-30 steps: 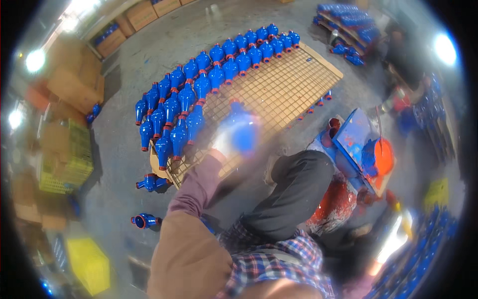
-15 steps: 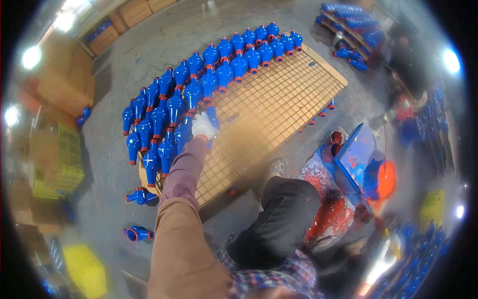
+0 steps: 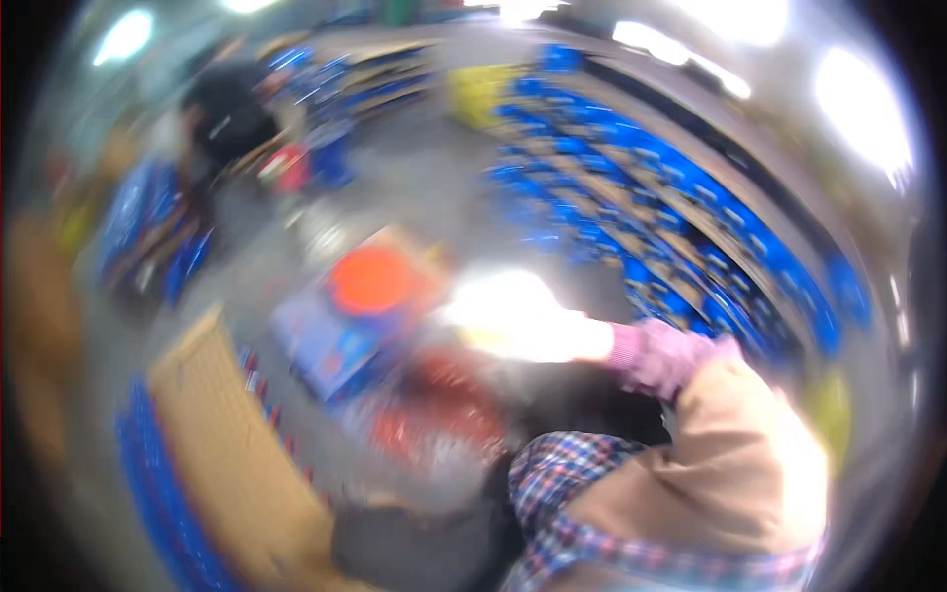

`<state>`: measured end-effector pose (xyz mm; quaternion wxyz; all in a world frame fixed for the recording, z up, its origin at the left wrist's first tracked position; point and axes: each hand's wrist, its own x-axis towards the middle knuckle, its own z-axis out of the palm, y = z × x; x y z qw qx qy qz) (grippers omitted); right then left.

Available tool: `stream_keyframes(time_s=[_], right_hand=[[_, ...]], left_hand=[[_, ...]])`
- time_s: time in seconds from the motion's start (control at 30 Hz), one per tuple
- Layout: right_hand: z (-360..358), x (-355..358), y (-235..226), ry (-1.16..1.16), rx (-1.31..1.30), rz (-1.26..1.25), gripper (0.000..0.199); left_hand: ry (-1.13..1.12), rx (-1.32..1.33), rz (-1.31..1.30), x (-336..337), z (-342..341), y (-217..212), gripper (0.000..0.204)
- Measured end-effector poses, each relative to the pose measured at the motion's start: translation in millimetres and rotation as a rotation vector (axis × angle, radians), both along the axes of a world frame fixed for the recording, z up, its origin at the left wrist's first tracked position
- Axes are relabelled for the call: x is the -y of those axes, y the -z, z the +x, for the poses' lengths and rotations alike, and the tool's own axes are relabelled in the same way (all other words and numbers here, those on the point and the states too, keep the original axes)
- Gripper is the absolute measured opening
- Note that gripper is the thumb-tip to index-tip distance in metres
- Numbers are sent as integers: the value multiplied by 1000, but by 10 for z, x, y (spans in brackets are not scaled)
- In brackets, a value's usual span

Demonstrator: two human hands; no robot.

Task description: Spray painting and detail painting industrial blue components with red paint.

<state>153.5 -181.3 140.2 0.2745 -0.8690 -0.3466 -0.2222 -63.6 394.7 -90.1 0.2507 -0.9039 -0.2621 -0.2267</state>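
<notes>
The whole view is smeared by motion. My right hand [image 3: 528, 318], seemingly in a white glove, is washed out by glare, so its fingers and anything in them cannot be made out. It reaches in from the right, above a red-stained surface [image 3: 439, 405]. Left of the hand is a round, bright orange-red thing [image 3: 375, 279], beside a blue, paint-smeared panel [image 3: 326, 340]. My left hand is out of view. At the lower left lies a tan board [image 3: 237, 444], with a row of blue parts [image 3: 163, 483] along its far-left side.
Long rows of blue parts [image 3: 631, 158] fill racks at the right. A yellow box [image 3: 483, 96] stands at the back. Toward the back left, a person in dark clothing [image 3: 232, 109] is near more blue parts [image 3: 148, 222]. Small blue and red pieces [image 3: 261, 390] lie beside the board.
My view has swung right, moving the board from the centre to the lower left. My left hand, which was at the blue parts, has left view; my right hand now shows near the centre.
</notes>
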Motion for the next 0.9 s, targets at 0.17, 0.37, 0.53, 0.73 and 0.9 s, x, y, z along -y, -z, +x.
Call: stream_keyframes(time_s=[0.17,0.37,0.53,0.73,0.9], right_hand=[[-115,673,-392,61,-136,154,45],[-550,2121,-816,580,284,-164,35],[-1058,3065,-1041,870,381,-397,33],[-435,3549,-1183,886,434,-492,24],[1063,3868,-1210,753,532,-418,20]], left_hand=[[266,136,22,414,328,519,46],[358,204,53,804,633,618,51],[375,204,30,1264,1250,-28,54],[708,400,-645,2186,1908,-1421,54],[721,341,-1371,2868,1870,-2110,62]])
